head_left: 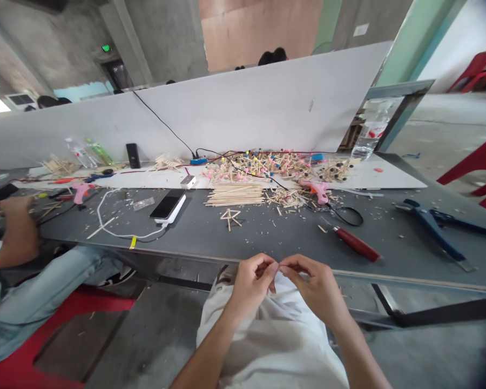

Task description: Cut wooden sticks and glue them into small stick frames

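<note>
"How do you have them placed?"
"My left hand and right hand nearly meet at the fingertips above my lap, fingers curled, thumbs drawn near the forefingers."
"Closed on something?"
"I can't tell; anything between the tips is too small to make out."
"And the small stick frame?"
"On the grey table ahead of me, near the loose sticks, apart from my fingers."

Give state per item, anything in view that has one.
Left hand: pinched, contents unclear.
Right hand: pinched, contents unclear.
Phone: flat, screen dark.
Stick pile: roughly parallel.
Small stick frame: assembled, unheld.
Nearer pink glue gun: lying, unheld.
Red-handled tool: lying, unheld.
Green sign: lit.
</note>
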`<state>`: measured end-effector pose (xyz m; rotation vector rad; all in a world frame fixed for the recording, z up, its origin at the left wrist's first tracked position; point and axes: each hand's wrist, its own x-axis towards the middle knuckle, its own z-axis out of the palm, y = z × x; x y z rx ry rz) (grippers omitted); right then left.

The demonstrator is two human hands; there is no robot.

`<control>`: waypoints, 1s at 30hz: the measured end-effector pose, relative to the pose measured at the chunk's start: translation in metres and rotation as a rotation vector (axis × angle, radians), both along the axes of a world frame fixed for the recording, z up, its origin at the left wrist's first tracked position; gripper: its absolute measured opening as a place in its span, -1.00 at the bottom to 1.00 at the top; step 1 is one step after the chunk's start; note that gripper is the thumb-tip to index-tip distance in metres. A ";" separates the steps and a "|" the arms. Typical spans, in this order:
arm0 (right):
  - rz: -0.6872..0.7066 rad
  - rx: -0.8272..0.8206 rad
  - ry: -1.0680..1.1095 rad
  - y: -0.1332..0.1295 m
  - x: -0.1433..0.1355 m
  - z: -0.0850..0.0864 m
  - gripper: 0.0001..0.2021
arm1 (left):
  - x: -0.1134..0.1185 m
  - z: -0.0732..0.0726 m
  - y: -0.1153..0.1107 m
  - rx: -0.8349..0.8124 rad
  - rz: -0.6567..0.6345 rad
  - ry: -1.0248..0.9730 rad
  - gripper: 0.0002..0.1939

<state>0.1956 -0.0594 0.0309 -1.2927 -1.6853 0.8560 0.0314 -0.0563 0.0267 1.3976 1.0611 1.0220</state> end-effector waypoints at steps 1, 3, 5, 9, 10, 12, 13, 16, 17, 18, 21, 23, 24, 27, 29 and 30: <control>-0.015 0.009 -0.007 0.004 0.000 0.000 -0.78 | -0.003 0.001 0.003 0.020 0.012 0.020 -0.60; -0.055 0.037 -0.020 0.015 0.002 -0.002 -0.77 | -0.015 0.007 0.016 0.088 0.085 0.079 -0.58; -0.105 0.076 -0.041 0.031 0.006 -0.005 -0.77 | -0.035 0.018 0.037 0.198 0.250 0.149 -0.58; -0.194 0.115 -0.166 0.063 0.014 -0.014 -0.77 | -0.082 0.038 0.092 0.401 0.508 0.425 -0.59; -0.200 0.115 -0.204 0.068 0.016 -0.015 -0.78 | -0.092 0.041 0.105 0.441 0.521 0.524 -0.61; -0.195 0.129 -0.257 0.075 0.020 -0.015 -0.79 | -0.107 0.043 0.125 0.501 0.495 0.685 -0.62; -0.193 0.144 -0.271 0.078 0.023 -0.013 -0.79 | -0.112 0.042 0.133 0.518 0.472 0.738 -0.63; -0.258 0.195 -0.311 0.082 0.041 -0.004 -0.74 | -0.119 0.038 0.150 0.495 0.302 0.782 -0.64; -0.313 0.205 -0.349 0.083 0.050 -0.001 -0.74 | -0.119 0.037 0.153 0.475 0.240 0.784 -0.64; -0.378 0.209 -0.406 0.083 0.060 0.002 -0.74 | -0.120 0.036 0.156 0.455 0.191 0.786 -0.64; -0.539 0.183 -0.631 0.082 0.095 0.002 -0.75 | -0.120 0.034 0.164 0.415 0.095 0.795 -0.66; -0.547 0.156 -0.776 0.077 0.118 -0.005 -0.75 | -0.120 0.033 0.167 0.406 0.059 0.782 -0.67; -0.533 0.142 -0.822 0.075 0.128 -0.010 -0.74 | -0.120 0.032 0.168 0.404 0.048 0.770 -0.68; -0.520 0.129 -0.842 0.069 0.153 -0.026 -0.71 | -0.119 0.028 0.172 0.406 0.057 0.740 -0.73; -0.543 0.140 -0.842 0.069 0.166 -0.033 -0.71 | -0.118 0.026 0.174 0.410 0.073 0.730 -0.77; -0.559 0.140 -0.854 0.070 0.172 -0.035 -0.71 | -0.118 0.025 0.175 0.414 0.081 0.728 -0.79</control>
